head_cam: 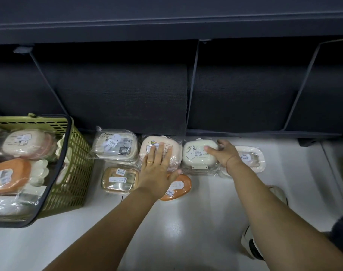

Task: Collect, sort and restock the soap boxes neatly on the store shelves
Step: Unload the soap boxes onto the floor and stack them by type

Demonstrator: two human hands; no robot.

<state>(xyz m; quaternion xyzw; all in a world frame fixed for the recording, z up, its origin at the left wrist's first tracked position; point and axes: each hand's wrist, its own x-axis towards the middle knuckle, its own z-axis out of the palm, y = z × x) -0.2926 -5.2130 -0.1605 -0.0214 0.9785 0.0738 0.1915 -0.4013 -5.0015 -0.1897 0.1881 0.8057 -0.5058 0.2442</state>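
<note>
Dark shelf unit [127, 94] stands on white floor [186, 231]. Green basket [76, 163] at left holds wrapped boxes [28, 143]. Row of boxes on floor against shelf base. Left hand [157, 165] flat, fingers straight, pressing cream soap box [174, 146]. Right hand [223, 153] grasps white soap box [194, 156] just beside it, fingers curled over far edge. Orange box [181, 185] lies under left wrist.

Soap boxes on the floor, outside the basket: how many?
6: clear box, peach box under left hand, cream box under right hand, white box far right; amber box and orange box in front. Some may hide beneath.
</note>
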